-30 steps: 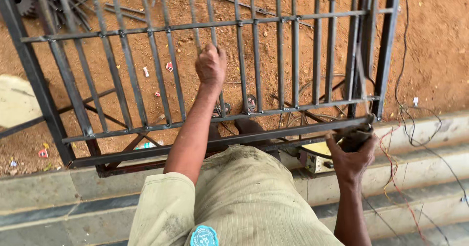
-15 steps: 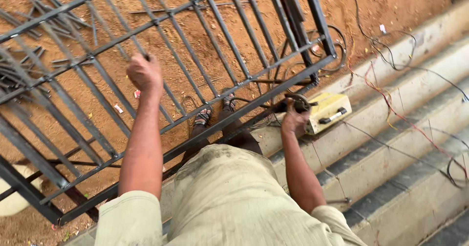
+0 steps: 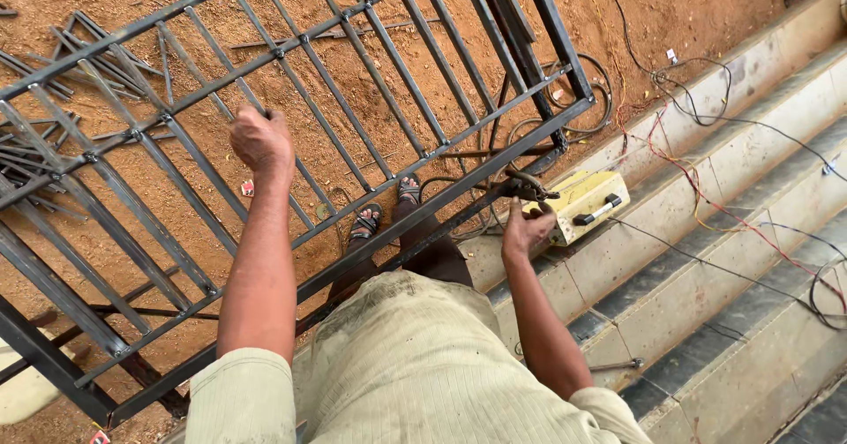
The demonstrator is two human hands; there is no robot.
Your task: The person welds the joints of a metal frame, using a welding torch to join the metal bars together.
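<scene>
A bar of the metal grille (image 3: 353,100) is grasped by the left hand (image 3: 258,137); the welding clamp (image 3: 528,185) is clenched in the right hand (image 3: 524,230).

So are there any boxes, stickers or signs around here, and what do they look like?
Yellow box machine: on the concrete step by the right hand, boxy, pale yellow, black handle on top.
Small wrapper scrap: on the red dirt under the metal grille, near the left hand, tiny, red and white.
No signs or screens in view.
</scene>
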